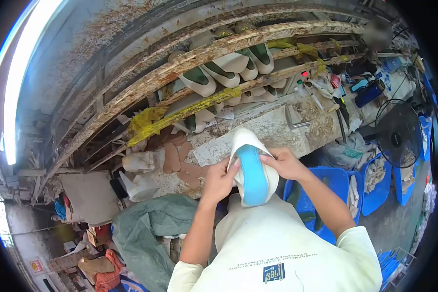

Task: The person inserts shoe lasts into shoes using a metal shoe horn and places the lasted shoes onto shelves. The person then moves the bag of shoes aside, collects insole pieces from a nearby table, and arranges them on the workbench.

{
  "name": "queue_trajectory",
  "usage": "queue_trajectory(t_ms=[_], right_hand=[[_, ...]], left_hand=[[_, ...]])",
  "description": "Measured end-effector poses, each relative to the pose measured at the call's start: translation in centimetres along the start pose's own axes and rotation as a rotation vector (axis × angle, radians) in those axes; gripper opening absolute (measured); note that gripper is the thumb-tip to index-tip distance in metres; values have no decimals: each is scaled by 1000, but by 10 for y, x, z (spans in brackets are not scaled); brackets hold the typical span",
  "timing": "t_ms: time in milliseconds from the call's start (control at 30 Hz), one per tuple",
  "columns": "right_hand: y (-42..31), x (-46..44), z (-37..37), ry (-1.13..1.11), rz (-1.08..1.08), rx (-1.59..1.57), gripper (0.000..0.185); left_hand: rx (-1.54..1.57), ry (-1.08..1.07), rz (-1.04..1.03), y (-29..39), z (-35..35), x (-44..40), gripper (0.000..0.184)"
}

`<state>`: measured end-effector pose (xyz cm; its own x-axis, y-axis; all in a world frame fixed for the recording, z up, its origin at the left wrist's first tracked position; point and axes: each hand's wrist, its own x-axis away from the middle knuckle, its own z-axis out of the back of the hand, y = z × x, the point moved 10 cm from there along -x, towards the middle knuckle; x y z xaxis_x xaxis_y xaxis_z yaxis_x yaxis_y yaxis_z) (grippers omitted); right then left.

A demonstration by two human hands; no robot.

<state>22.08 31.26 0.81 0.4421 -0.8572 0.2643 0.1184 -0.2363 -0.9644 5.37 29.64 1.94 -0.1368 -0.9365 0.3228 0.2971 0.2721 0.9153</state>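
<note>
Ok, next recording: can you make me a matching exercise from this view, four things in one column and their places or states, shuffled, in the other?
Things
1. White shoe piece
2. Fan
3. Green sheet
4. Yellow strip

Places or states
A. Along the rack above the bench
B. Held between the left hand and right hand
C. Black, at the right of the view
D. Creased, in the lower left of the view

Pairs: 1-B, 2-C, 3-D, 4-A
</note>
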Motion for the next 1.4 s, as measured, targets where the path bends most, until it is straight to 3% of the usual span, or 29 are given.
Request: queue_trajectory(t_ms=[100, 200, 233, 300, 333, 400, 433, 500, 567, 633, 667, 733, 767, 833, 867, 900, 967, 1000, 1133, 1400], right_hand=[[7, 2, 2, -20, 76, -26, 29], [27, 13, -3, -66, -75, -129, 28], [41, 15, -7, -144, -108, -164, 36], [30, 20, -11, -145, 50, -68, 53], [35, 23, -19, -245, 17, -212, 72], [10, 27, -23, -122, 146, -485, 80], [3, 28, -35, -137, 160, -395, 87], [-13, 52, -68, -358, 132, -365, 71], [-12, 71, -81, -321, 248, -188, 60], [-23, 84, -87, -215, 361, 34, 62], [-25, 87, -87, -218, 388, 49, 70], [-48, 97, -84, -186, 461, 119, 78], [-52, 103, -92, -227, 499, 188, 83], [-53, 104, -96, -158, 470, 200, 80], [-52, 105, -94, -87, 444, 217, 78], [-44, 109, -93, -48, 386, 238, 68], [-41, 111, -90, -7, 404, 204, 62], [-39, 114, -88, 29, 425, 174, 55], [-31, 113, -85, 42, 466, 88, 39], [-14, 109, -78, 56, 502, 97, 32]], left_hand=[[-69, -108, -55, 0, -3, 13, 31], [-51, -150, -112, -11, -3, 26, 29], [-69, -210, -130, -16, -7, 29, 30], [-101, -148, -155, -9, -4, 36, 33], [-189, -118, -154, -1, -2, 43, 35], [-276, -152, -276, 8, -11, 64, 47], [-328, -171, -397, 20, -17, 78, 53], [-355, -341, -403, 25, -31, 103, 59], [-215, -521, -439, 26, -28, 121, 75], [-97, -551, -410, 12, -5, 127, 83], [-179, -398, -579, 20, 6, 126, 102], [-318, -193, -620, 75, 1, 116, 126], [-396, -302, -616, 71, -19, 117, 140], [-355, -386, -681, 76, -50, 111, 143], [-286, -401, -726, 79, -59, 111, 126], [-286, -408, -725, 74, -67, 110, 126], [-123, -403, -739, 72, -77, 108, 100], [-26, -308, -768, 81, -74, 109, 77], [-27, -252, -777, 76, -77, 105, 73], [-28, -176, -785, 72, -77, 96, 65]])
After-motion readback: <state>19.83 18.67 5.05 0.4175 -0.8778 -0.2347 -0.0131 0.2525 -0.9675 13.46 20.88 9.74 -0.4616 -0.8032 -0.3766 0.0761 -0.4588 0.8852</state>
